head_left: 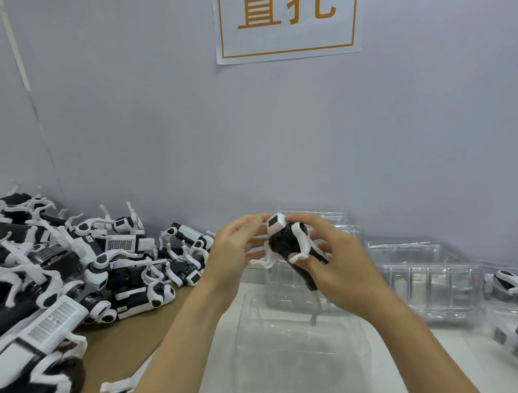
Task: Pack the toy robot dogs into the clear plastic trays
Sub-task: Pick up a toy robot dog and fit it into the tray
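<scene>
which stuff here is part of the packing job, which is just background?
Job:
- held dog, in left hand and right hand
- open tray below it
- dog pile
- tray stack
- packed trays

Background:
- wall sign
- cardboard under the pile

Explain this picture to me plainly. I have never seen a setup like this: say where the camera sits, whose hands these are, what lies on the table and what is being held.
No machine here: a person wears a camera on the head, looking down at their own hands. The left hand and right hand together hold one toy robot dog above an empty clear tray. A pile of toy dogs lies on cardboard at left. Stacked clear trays wait at right; the packed trays at the far right edge already hold dogs.
</scene>
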Tool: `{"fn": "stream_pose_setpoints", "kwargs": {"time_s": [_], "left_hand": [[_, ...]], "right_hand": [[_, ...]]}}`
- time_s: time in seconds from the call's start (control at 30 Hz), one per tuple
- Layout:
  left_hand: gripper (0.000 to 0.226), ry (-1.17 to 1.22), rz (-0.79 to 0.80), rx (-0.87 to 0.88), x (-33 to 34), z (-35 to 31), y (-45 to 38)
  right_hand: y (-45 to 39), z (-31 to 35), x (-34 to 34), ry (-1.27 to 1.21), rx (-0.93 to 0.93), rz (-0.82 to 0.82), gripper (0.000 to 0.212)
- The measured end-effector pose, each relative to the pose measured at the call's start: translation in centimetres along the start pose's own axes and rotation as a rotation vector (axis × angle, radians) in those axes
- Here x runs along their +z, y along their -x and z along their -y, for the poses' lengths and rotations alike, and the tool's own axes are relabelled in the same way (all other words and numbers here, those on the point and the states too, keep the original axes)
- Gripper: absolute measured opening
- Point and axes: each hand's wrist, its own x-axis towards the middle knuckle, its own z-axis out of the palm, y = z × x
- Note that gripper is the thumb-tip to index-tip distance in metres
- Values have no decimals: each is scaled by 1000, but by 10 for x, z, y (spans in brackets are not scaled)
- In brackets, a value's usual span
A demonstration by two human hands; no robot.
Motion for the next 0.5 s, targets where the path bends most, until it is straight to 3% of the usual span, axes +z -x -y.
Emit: {"fn": "stream_pose_setpoints", "kwargs": {"time_s": [0.13,0.33,0.5], "left_hand": [[28,-129,-116,-50,-8,32,-6],[33,-311,-49,-149,-11,77,2],[29,-260,51,-376,-11,89,3]], "right_hand": [[3,-10,-14,6,145,55,46],[7,-18,-15,139,219,219,55],[8,-17,10,103,180,241,44]]}}
